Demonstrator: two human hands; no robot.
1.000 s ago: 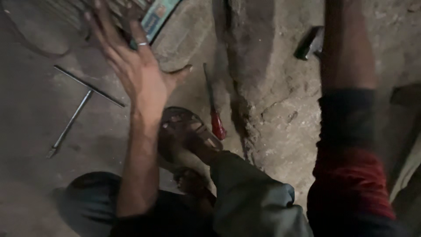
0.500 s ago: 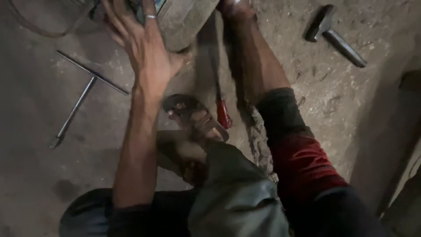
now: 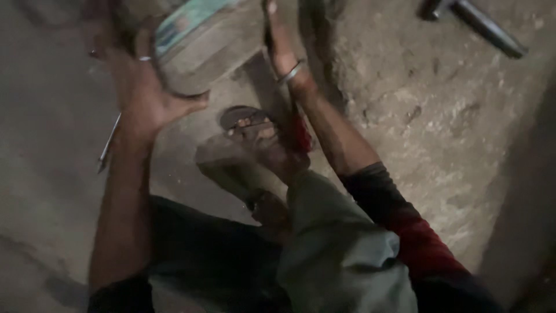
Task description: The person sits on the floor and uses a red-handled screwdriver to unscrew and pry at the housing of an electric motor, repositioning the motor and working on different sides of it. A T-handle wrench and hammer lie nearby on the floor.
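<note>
Nearest the camera, the person's bent knee in grey-green trousers [image 3: 341, 255] filled the lower middle, and just beyond it a foot in a brown sandal [image 3: 255, 136] rested flat on the dusty floor [image 3: 440, 133]. Both forearms reached away from the body and upward in the view. The left hand [image 3: 142, 95], a ring on one finger, was spread with palm turned inward and thumb hooked under the lower left side of a heavy cylindrical metal part [image 3: 202, 46] with a teal-painted band; its fingers were wrapped against the part's side. The right hand [image 3: 281, 40], a bangle at the wrist, pressed flat with fingers extended against the part's opposite side, so the part was clamped between both palms above the floor, near the top edge of the view. A red-handled tool [image 3: 301, 133] lay on the floor beside the right forearm. A thin metal rod [image 3: 109, 145] lay left of the left wrist. Farthest off, a hammer [image 3: 475, 20] lay near the top right.
</note>
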